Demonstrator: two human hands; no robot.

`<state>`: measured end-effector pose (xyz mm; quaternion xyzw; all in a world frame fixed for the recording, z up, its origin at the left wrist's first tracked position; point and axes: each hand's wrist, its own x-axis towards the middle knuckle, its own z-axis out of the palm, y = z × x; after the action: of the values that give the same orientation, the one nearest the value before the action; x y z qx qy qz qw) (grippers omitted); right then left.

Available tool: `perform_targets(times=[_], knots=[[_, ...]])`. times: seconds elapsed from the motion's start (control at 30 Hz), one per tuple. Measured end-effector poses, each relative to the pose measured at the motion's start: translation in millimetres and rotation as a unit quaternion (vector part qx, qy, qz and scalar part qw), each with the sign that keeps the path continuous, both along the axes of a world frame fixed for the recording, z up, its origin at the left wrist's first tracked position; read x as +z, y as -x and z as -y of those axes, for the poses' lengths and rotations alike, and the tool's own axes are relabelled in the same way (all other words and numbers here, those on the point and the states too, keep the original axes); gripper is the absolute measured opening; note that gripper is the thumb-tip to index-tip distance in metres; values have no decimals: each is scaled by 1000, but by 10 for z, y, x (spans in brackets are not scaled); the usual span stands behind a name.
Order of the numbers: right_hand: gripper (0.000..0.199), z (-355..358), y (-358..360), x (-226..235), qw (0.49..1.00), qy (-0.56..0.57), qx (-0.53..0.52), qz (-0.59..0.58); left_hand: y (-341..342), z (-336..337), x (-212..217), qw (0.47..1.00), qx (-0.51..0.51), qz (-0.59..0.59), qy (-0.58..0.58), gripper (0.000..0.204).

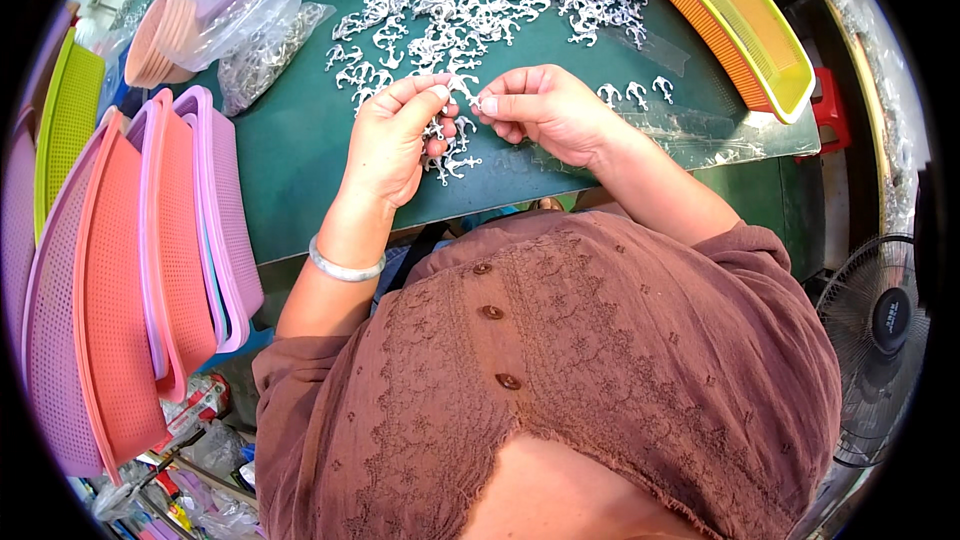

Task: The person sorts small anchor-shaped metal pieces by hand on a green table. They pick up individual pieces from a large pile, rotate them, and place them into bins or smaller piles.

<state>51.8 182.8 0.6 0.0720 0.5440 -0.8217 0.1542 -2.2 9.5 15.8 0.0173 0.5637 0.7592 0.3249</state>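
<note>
The fingers of the left hand are curled, with the thumb bent over the forefinger; at their tips is a small silver anchor-shaped metal piece. The thumb and forefinger of the right hand pinch close together at the right end of this piece, so it stays between both hands, above the table. More such pieces show against the curled left fingers; how many of them are gripped, I cannot tell. A pale, smooth, round bangle sits around the left wrist.

Below the left hand, a small group of silver anchors lies near the front edge of the dark green, flat table. Beyond the hands spreads a large, tangled heap of the same shiny pieces, with curved arms and small rings. To the right of the right hand, three anchors lie in a short row, apart from the heap, with open green surface around them.

At the right edge of the table stands a long yellow-green and orange plastic basket. On the left, perforated purple and coral plastic baskets crowd near the table's side, and a clear, wrinkled plastic bag rests at the far left. Between these baskets and the left forearm, a strip of green surface is open.
</note>
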Motion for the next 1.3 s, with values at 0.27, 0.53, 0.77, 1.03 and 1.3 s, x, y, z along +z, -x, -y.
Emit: perform_targets(times=[0.27, 0.53, 0.77, 1.03, 1.3], knots=[[12, 42, -2, 11, 998, -46, -33, -27, 10, 30, -24, 998, -35, 24, -53, 24], [12, 123, 5, 64, 990, -117, -39, -72, 19, 76, -58, 995, -27, 46, -82, 27], [12, 154, 37, 19, 981, -156, -22, -116, 26, 140, -121, 994, -21, 47, -97, 24], [24, 108, 41, -14, 752, -571, 41, -327, 109, 263, -168, 982, 45, 115, -139, 13], [18, 72, 86, -58, 726, -596, 41, -341, 89, 270, -167, 992, 14, 81, -98, 17]])
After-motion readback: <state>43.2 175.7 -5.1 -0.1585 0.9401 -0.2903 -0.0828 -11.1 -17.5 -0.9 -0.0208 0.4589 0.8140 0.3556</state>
